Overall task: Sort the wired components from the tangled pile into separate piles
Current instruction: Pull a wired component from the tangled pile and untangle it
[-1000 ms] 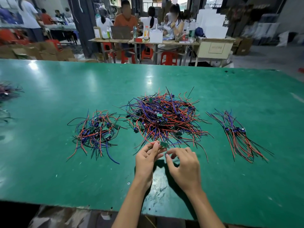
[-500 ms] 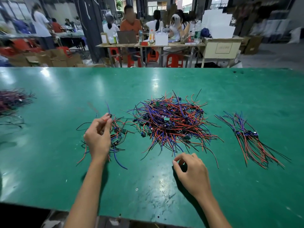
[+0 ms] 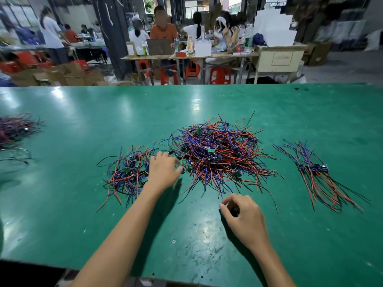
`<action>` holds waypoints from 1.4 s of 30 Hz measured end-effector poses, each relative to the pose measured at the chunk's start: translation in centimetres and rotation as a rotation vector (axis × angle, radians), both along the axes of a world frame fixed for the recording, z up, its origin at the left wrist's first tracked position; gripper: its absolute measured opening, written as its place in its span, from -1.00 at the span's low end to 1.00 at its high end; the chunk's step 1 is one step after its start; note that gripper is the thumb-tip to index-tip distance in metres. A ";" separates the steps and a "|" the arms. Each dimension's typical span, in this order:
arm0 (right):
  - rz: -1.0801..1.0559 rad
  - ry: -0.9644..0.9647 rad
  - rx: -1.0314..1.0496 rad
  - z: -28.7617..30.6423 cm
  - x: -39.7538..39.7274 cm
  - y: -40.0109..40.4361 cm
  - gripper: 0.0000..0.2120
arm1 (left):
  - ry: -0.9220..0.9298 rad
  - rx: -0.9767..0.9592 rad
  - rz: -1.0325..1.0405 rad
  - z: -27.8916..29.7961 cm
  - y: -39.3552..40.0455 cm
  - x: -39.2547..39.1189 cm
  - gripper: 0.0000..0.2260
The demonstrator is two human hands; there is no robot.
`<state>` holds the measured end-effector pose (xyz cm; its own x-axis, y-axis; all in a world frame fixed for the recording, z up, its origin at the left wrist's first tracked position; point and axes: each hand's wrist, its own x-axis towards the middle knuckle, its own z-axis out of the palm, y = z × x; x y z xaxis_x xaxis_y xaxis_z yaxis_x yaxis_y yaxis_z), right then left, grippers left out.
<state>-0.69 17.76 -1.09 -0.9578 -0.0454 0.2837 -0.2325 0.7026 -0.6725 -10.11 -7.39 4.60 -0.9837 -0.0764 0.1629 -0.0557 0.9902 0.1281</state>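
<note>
The tangled pile (image 3: 217, 156) sits mid-desk (image 3: 62, 214), between the left pile (image 3: 126, 172) and right pile (image 3: 317, 177). Left hand (image 3: 163, 172) — released, fingers extended toward the tangle. Right hand (image 3: 242, 216) — loosely curled, apparently empty. Risk: interlocked leads drag neighbouring components, merging the piles.

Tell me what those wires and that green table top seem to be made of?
Wires in the middle pile: probably plastic-coated, given the solid red, blue and black colours and easy bending. Table top: smooth and glossy, perhaps a rubber or vinyl mat; it reflects lights and shows scuffs near the front.
</note>
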 end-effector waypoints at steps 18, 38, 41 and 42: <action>-0.009 -0.035 -0.051 -0.2 -0.5 0.3 -0.88 | 0.393 1.015 -0.179 1.6 1.7 5.9 -0.90; -0.005 -0.059 -0.045 -0.5 -0.6 0.1 -0.84 | 0.016 0.109 0.031 -2.0 -8.4 3.2 -0.81; -0.003 -0.064 -0.049 -0.5 -0.5 0.2 -0.84 | 0.052 -0.062 0.113 -1.0 -6.3 1.5 -0.76; -0.003 -0.066 -0.053 -0.5 -0.5 0.2 -0.84 | 0.059 -0.095 0.130 -0.7 -5.5 0.8 -0.74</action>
<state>-1.18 17.92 -1.57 -0.9747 -0.0296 0.2215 -0.1844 0.6665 -0.7224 -9.33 -12.92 3.89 -0.9550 -0.1842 0.2323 -0.1795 0.9829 0.0414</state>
